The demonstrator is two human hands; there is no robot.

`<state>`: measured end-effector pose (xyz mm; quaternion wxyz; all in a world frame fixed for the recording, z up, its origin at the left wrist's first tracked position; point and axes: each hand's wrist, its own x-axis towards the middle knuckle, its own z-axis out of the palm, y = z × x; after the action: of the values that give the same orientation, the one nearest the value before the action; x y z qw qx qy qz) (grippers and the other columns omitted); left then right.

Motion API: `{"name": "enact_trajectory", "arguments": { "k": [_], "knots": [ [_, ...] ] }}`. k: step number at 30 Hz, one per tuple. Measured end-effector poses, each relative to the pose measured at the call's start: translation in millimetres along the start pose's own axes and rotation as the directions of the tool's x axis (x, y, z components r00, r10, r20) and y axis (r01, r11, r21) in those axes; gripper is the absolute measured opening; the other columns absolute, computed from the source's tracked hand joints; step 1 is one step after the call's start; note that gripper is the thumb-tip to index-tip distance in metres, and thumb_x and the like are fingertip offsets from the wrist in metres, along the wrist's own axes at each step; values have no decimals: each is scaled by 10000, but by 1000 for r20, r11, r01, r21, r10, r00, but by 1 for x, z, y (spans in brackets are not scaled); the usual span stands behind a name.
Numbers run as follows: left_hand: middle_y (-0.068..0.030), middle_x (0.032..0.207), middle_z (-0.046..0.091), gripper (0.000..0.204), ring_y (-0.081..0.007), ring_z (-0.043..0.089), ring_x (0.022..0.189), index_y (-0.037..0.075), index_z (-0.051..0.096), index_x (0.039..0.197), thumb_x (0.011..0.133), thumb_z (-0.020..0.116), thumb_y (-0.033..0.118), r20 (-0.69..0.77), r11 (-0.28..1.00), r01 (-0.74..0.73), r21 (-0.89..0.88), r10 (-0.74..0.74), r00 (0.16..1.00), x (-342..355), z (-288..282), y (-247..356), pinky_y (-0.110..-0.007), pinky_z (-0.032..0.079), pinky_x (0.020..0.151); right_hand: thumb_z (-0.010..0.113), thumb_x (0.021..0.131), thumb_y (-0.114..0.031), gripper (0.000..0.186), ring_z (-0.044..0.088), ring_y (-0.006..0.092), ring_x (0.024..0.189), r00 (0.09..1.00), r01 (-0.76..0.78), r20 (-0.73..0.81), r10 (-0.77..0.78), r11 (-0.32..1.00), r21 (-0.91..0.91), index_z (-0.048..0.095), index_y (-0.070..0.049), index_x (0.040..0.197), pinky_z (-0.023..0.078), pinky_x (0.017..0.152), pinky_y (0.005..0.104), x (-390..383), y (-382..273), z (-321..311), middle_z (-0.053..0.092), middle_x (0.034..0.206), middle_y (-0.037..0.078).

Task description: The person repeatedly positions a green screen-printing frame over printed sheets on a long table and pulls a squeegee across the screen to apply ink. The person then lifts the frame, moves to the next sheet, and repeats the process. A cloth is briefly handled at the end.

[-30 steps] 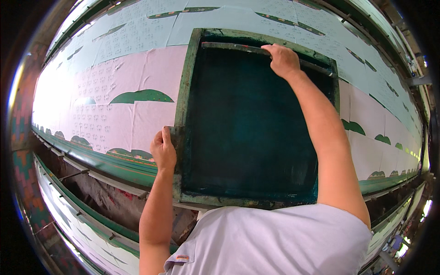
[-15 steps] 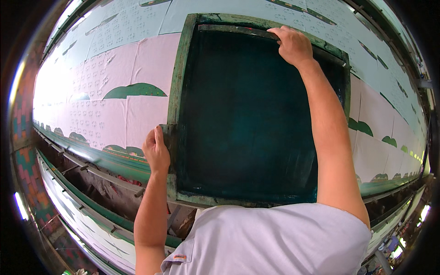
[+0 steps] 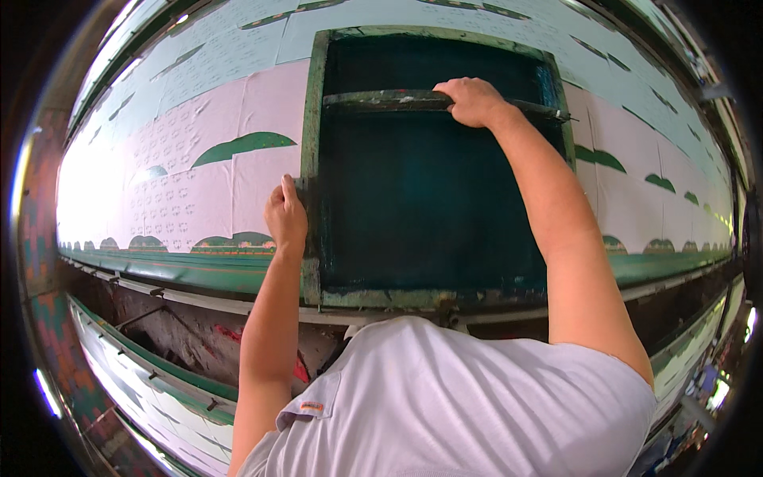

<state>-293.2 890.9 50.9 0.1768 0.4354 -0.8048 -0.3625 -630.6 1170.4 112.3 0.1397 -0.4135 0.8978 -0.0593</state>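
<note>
A wooden screen-printing frame with worn green paint lies on the long printing table in front of me. Its dark blue-green mesh fills the middle. My left hand is closed at the frame's left side, thumb up, around a dark grip there; its fingers are partly hidden. A long dark squeegee crosses the far part of the mesh from side to side. My right hand is wrapped over it right of its middle, arm stretched forward.
Pale pink and light-blue fabric with green hill shapes covers the table around the frame. A metal rail runs along the near edge. Behind it, a gap separates this table from another fabric-covered table at lower left.
The squeegee has come from the far end of the frame toward me, under my right hand. The frame's near edge sits farther from me and squarer with the table; my left hand stays on its side.
</note>
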Motion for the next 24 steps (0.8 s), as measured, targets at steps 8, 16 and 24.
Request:
{"name": "enact_trajectory", "arguments": {
  "k": [8, 16, 24],
  "knots": [
    [-196, 793, 609, 721, -344, 589, 818, -65, 635, 867, 1138, 511, 591, 41, 990, -61, -123, 66, 997, 2, -4, -6, -506, 473, 773, 699, 954, -97, 432, 741, 409, 1185, 999, -50, 21, 49, 998, 28, 763, -208, 1366, 591, 1043, 549, -148, -83, 48, 776, 1230, 168],
    [-268, 907, 746, 651, -412, 721, 908, -79, 763, 1045, 1118, 543, 529, 53, 980, -98, -172, 109, 993, 7, -1, -18, -519, 533, 878, 717, 912, -58, 422, 742, 378, 1115, 996, 8, -87, -4, 999, 43, 795, -224, 1292, 605, 984, 528, -274, -158, 94, 766, 1144, 122],
    [-288, 1204, 775, 462, -500, 712, 1175, -2, 797, 1156, 1084, 520, 360, -16, 976, -216, 21, 216, 976, 17, 10, -30, -592, 547, 1028, 927, 829, -471, 547, 658, 338, 1211, 971, 87, -229, -69, 994, 68, 818, -160, 1265, 541, 1013, 494, -321, -183, 120, 721, 1223, 77]
  ]
}}
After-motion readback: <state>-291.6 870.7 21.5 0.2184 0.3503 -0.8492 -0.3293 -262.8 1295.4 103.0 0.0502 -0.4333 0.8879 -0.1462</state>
